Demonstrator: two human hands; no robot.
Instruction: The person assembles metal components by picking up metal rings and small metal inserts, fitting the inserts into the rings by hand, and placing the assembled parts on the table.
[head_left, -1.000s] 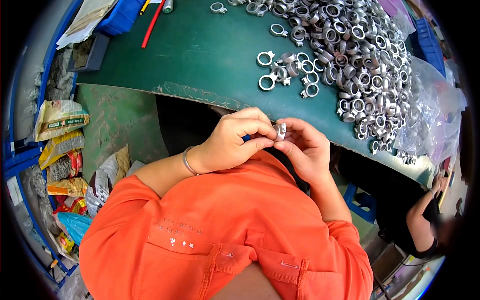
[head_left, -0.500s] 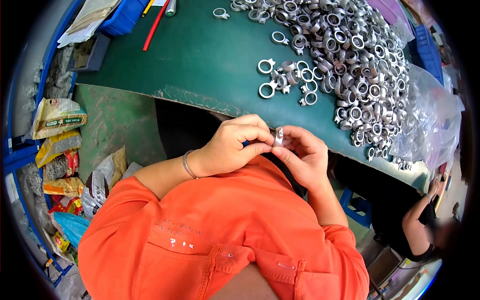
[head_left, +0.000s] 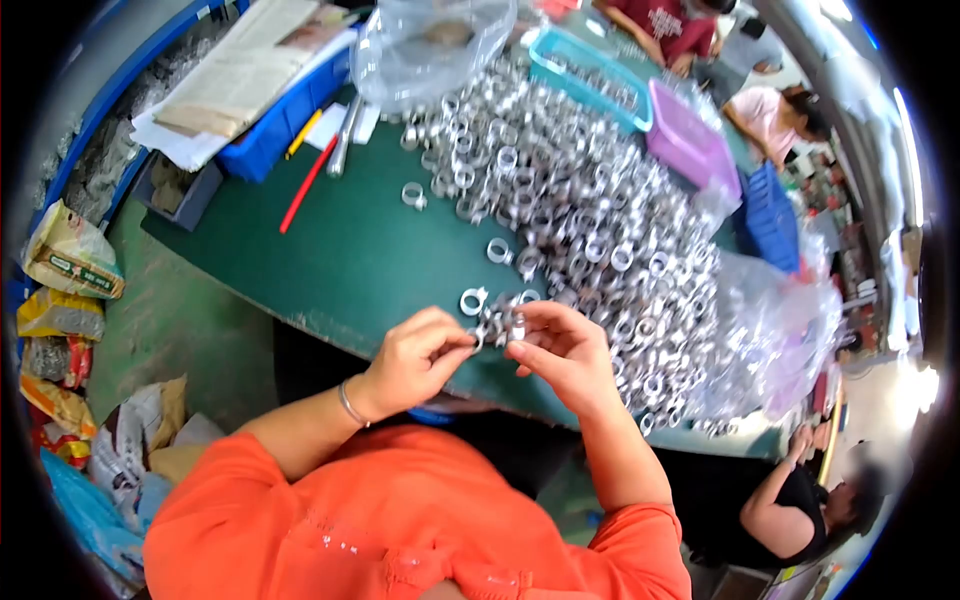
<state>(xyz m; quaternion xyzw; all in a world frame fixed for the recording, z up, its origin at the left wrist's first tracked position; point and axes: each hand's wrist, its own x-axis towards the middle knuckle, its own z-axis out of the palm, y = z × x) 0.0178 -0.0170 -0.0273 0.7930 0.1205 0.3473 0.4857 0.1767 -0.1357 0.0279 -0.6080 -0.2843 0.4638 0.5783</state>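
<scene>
Over the near edge of the green table (head_left: 330, 290), my left hand (head_left: 415, 362) pinches a small metal ring (head_left: 479, 339) at its fingertips. To its right, my right hand (head_left: 565, 358) has thumb and index finger on another metal ring (head_left: 518, 328); its other fingers are loosely curled. Several loose rings lie just behind the fingertips, one of them a flat-lying ring (head_left: 473, 301). A large heap of metal rings (head_left: 600, 240) spreads behind and to the right of my hands.
Papers (head_left: 235, 75) top a blue bin (head_left: 290, 110) at the back left, near a red stick (head_left: 308, 185). Behind the heap are a teal tray (head_left: 590, 78) and a purple tray (head_left: 690, 140). Plastic bags lie right. A co-worker (head_left: 785, 515) sits lower right; other people are farther back.
The view has tilted up, showing more of the table, trays and people. Both hands have moved forward over the table edge and apart; earlier they met at one ring near the body.
</scene>
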